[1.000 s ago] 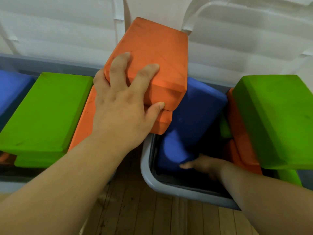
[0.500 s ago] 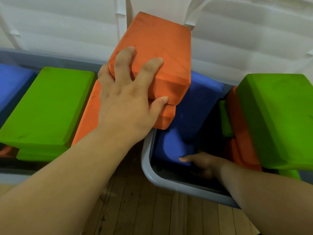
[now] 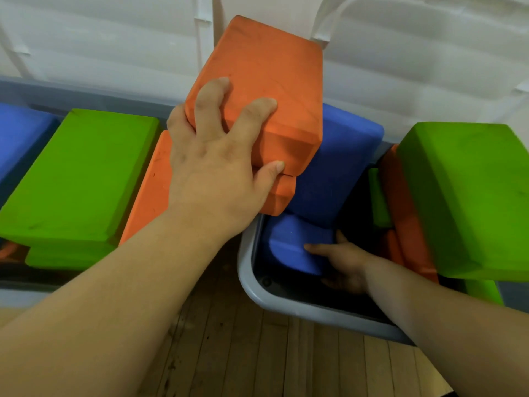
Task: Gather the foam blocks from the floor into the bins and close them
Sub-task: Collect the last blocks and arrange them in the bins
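As orange block [image 3: 266, 90] seems light & squashy, its near edge is gripped by left hand [image 3: 217, 173], fingers [image 3: 209, 104] spread; blue block [image 3: 294, 247] is touched by right hand [image 3: 343, 262], curl unseen.

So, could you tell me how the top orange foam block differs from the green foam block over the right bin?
The orange foam block is gripped by the left hand; the green foam block is untouched. Orange rests on a second orange block; green tops the right bin's pile. Both are chamfered slabs.
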The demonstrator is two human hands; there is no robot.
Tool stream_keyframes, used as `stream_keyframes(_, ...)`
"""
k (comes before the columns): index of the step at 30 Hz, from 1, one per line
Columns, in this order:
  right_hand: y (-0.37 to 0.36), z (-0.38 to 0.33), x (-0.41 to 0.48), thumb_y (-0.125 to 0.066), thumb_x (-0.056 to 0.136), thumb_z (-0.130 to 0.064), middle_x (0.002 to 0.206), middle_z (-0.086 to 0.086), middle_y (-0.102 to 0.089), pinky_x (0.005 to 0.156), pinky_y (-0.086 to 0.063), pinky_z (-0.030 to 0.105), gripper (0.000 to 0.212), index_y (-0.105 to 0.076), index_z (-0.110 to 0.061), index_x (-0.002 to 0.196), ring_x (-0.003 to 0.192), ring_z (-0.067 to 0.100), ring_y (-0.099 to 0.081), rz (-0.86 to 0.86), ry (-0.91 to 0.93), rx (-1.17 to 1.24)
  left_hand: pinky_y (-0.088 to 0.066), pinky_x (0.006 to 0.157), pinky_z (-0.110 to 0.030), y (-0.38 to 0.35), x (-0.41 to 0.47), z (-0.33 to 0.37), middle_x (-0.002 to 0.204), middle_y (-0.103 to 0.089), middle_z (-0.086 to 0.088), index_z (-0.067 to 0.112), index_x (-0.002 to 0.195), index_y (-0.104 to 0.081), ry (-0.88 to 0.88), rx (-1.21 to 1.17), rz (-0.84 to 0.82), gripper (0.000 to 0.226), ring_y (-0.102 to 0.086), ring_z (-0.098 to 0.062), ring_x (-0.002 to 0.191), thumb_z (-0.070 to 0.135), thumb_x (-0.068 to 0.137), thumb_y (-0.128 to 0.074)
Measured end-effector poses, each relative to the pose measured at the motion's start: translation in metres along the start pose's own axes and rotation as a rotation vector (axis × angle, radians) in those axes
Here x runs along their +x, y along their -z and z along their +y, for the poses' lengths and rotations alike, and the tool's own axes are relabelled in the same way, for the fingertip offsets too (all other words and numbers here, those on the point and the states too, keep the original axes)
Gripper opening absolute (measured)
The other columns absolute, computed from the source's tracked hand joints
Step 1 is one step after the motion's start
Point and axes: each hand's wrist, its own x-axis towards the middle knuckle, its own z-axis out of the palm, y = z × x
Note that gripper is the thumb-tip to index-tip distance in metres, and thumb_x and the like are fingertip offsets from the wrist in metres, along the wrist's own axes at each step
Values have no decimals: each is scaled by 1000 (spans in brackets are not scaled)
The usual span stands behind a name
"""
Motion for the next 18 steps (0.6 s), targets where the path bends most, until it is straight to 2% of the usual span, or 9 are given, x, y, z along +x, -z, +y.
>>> stream_keyframes(3,-2,-9,-14,-78,89,-20,112,-3,-65,57,-48,30,66,-42,-39,141,90,24,-65,55,-10,-13,-31,114,-60,1,-1,1,161,-21,-10,43,147,-40,1,-5,5,73,-31,-52,135,59,82,-69)
stream_keyframes(7,1,-16,-30,-82,86,-24,122,2,-63,62,-48,31,72,-42,-31,145,92,22,-63,166,17,-40,-29,115,-60,1,-1,0,161,-22,-12,42,147,-42,-5,-19,9,73,-31,-53,135,58,82,-69)
stream_keyframes(9,6,-14,-32,-84,81,-29,132,4,-60,76,-57,39,88,-33,-31,153,101,26,-64,238,65,-112,-29,115,-61,1,-1,-1,161,-23,-12,42,147,-42,-10,-26,12,72,-32,-54,134,58,82,-70)
stream_keyframes(11,6,-13,-36,-87,71,-44,148,5,-53,100,-54,47,116,-14,-42,161,120,32,-60,279,94,-265,-29,114,-61,0,-2,-1,162,-23,-12,43,146,-43,-9,-31,13,72,-32,-55,133,58,82,-70)
stream_keyframes(12,5,-15,-39,-85,68,-51,152,5,-49,105,-50,47,121,-7,-47,160,125,33,-58,292,102,-347,-29,114,-61,0,-2,-1,162,-23,-12,43,146,-43,-8,-33,14,72,-32,-55,133,57,82,-70)
stream_keyframes(15,3,-22,-50,-70,80,-62,156,14,-36,98,-49,38,104,-2,-52,159,122,39,-55,376,128,-511,-29,114,-61,0,-2,-1,162,-23,-12,42,146,-43,-9,-35,19,72,-32,-55,133,57,82,-70)
stream_keyframes(16,3,-25,-54,-67,87,-60,156,16,-31,94,-47,36,97,-3,-48,159,122,40,-53,407,136,-543,-29,114,-61,0,-1,-1,162,-23,-12,42,146,-43,-9,-35,20,72,-32,-55,134,57,82,-70)
stream_keyframes(18,7,-30,-59,-65,93,-54,155,20,-28,96,-47,40,86,-10,-38,158,125,42,-50,474,176,-598,-29,114,-61,0,-1,-1,162,-23,-13,42,147,-43,-11,-29,20,72,-32,-55,134,57,82,-70)
